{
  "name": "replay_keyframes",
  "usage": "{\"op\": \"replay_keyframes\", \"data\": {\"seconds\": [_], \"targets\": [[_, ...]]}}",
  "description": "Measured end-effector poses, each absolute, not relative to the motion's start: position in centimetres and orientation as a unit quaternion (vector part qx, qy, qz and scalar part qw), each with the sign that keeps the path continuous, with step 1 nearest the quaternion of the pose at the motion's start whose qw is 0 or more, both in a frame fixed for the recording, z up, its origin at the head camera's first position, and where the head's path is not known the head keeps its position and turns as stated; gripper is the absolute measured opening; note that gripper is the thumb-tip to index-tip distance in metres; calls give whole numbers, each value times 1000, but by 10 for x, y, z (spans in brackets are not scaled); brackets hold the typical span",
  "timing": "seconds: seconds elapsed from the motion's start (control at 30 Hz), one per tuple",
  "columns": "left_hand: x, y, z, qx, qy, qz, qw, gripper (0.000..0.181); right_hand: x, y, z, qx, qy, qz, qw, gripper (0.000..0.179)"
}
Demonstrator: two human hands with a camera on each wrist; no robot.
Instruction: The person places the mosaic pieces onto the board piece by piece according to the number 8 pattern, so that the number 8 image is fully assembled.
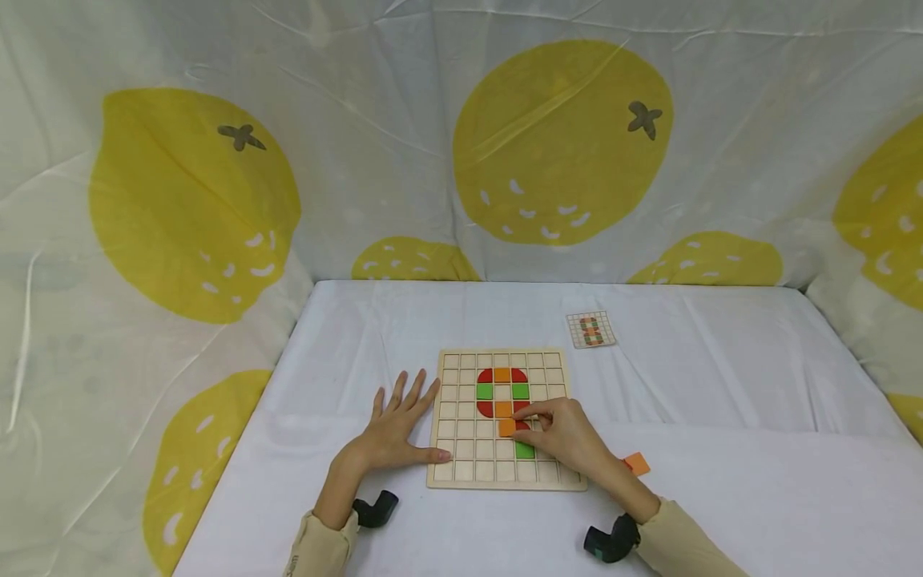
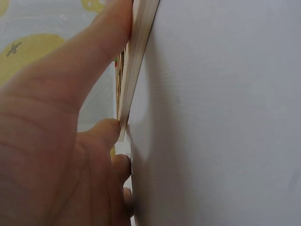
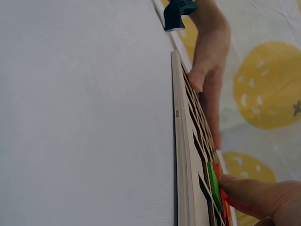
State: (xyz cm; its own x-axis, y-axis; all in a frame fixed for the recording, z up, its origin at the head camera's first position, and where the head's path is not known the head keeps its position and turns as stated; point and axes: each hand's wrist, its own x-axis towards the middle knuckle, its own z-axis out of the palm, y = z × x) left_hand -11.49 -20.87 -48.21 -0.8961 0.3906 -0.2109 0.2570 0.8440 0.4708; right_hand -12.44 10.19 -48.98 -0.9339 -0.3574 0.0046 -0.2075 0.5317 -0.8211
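Note:
A wooden grid board point(image 1: 461, 470) lies on the table, with red rounded-corner tiles and orange and green square tiles forming a ring at its upper middle. My right hand point(image 1: 566, 437) pinches an orange square tile point(image 1: 507, 428) between thumb and forefinger, just below the ring. Beside that tile sit a red tile, partly hidden by my fingers, and a green tile point(image 1: 525, 450). At the board's left edge my left hand point(image 1: 385, 439) is spread, its thumb and forefinger touching the board. The left wrist view shows that thumb against the board's side point(image 2: 139, 61).
A small pattern card point(image 1: 591, 329) lies behind the board to the right. Loose orange point(image 1: 638, 463) and red tiles lie near my right forearm, partly covered by it. Black devices point(image 1: 376, 509) sit at both wrists. A lemon-print cloth point(image 1: 375, 160) hangs behind the white table.

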Motion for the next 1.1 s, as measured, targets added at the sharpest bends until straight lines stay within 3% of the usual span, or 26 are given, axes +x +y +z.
{"op": "replay_keyframes", "data": {"seconds": [0.73,1.1], "targets": [[-116,-210,-483,170,948,223,151,119,-121,101,-486,-160,867,-466,80,24],[-115,-209,-482,167,948,225,154,119,-112,173,-475,-82,881,-462,57,26]]}}
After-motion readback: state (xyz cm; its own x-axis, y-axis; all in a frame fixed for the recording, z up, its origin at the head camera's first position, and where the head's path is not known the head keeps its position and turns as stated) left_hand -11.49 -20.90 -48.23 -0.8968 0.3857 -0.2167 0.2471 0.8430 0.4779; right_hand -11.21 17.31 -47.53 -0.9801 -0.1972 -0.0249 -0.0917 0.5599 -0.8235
